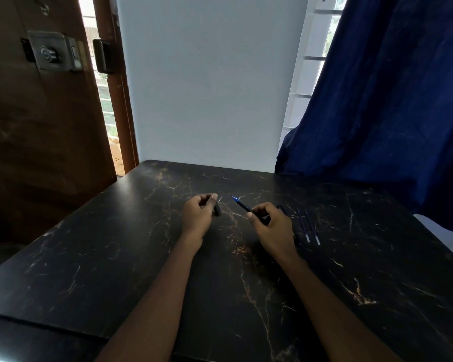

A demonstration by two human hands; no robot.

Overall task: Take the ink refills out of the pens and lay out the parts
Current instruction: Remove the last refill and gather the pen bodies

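We judged the step in hand to be freeing the refill from the slim dark-blue plastic pen with the bright blue tip (242, 204): steady the barrel near its front, keep the tip pointed away, and draw the parts apart along the pen's own line, never sideways. Our right hand (272, 226) was clenched round that pen, whose tip stuck out beyond the fingers (251, 215) towards the left hand. Our left hand (198, 214) was curled round a short dark piece, probably the cap (217, 209), which showed just below its fingertips; we could not tell more of it. Two thin blue ink refills (309, 227) lay side by side on the black marbled surface (115, 244), just beyond the right hand's outer edge, apart from both hands.
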